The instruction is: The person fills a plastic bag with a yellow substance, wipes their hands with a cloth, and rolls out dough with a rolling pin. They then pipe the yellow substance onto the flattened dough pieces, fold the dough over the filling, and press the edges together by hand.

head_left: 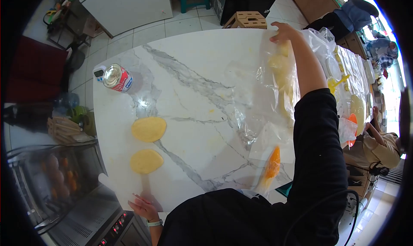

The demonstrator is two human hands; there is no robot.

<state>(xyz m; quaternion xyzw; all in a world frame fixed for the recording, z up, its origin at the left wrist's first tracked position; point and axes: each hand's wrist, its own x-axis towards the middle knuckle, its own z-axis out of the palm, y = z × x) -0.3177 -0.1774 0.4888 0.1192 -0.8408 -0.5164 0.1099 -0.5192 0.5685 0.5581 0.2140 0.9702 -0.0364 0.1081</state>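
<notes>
Before me spreads the white, grey-veined marble-look desk (202,151). Along its right side lies a clear, crinkled plastic sheet (269,104), covering a long, pale yellow mass of dough (282,74) whose long axis runs between the far and near edges. Close to the near edge, right of middle, an orange-filled, clear plastic cone-shaped bag (272,164) points its narrow tip toward the far edge. Two flat, pale yellow dough ovals (149,129) (146,161) lie apart near the left edge, one nearer me, their long axes set left to right. A red, white and blue labelled metal can (124,81) stands by the far left corner. My right hand (282,32) bends its fingers over the plastic's far end; I cannot tell whether they grip. My left hand (144,208) is open and holds nothing, by the near left corner. Smallest, a white timer (99,73) sits beside the can.
</notes>
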